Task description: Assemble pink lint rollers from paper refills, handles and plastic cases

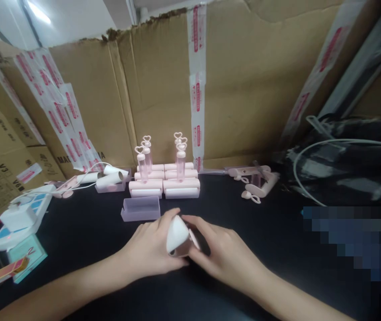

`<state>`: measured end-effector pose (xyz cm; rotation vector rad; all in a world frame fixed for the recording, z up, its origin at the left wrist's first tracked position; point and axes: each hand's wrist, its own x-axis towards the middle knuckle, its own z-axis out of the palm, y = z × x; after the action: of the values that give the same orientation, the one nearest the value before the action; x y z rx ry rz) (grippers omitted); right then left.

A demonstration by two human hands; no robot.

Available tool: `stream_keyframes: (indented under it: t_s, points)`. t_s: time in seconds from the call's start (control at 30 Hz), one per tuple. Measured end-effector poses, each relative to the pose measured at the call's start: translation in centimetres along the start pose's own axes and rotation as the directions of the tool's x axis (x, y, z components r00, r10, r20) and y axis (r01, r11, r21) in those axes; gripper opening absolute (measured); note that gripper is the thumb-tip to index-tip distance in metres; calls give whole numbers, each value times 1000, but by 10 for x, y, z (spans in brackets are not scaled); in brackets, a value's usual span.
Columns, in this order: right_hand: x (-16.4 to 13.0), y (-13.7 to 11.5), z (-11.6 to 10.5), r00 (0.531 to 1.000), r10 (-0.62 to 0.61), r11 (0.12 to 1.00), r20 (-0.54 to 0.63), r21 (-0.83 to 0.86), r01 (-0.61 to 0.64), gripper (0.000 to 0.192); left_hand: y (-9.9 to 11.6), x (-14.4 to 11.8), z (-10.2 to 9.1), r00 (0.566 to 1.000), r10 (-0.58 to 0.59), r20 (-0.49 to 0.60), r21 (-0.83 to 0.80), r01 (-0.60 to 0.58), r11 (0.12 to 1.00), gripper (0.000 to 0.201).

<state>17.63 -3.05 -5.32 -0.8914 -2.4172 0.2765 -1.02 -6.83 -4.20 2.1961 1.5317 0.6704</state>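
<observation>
Near the front middle of the black table, a white-and-pink piece (178,235) with a smooth white end is between my two hands. My left hand (146,245) is closed around its left side. The fingers of my right hand (222,249) curl in from the other side, pinching a thin pink part (194,239) against it. The fingers partly cover the piece, so its kind is not clear. Just beyond my left hand lies a translucent lilac tray (141,210). Behind that stand several pink units (181,183) with white rolls and upright heart-topped tubes.
White tubes (109,179) and a pink part lie at the back left, beside a power strip (26,218) with cables. A teal box (28,256) is at the left edge. Loose pink parts (257,185) lie back right, near black plastic (337,167). Cardboard (260,89) walls the back.
</observation>
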Motion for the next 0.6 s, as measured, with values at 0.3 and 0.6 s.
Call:
stream_keyframes:
  t_s: [0.3, 0.6]
  points:
    - [-6, -3, 10, 960, -215, 952, 177, -180, 246, 23, 0, -13, 2, 987, 122, 108, 349, -152, 925, 57]
    - [-1, 5, 5, 932, -247, 967, 266, 0, 256, 19, 18, -18, -7, 967, -107, 233, 377, 11, 926, 60]
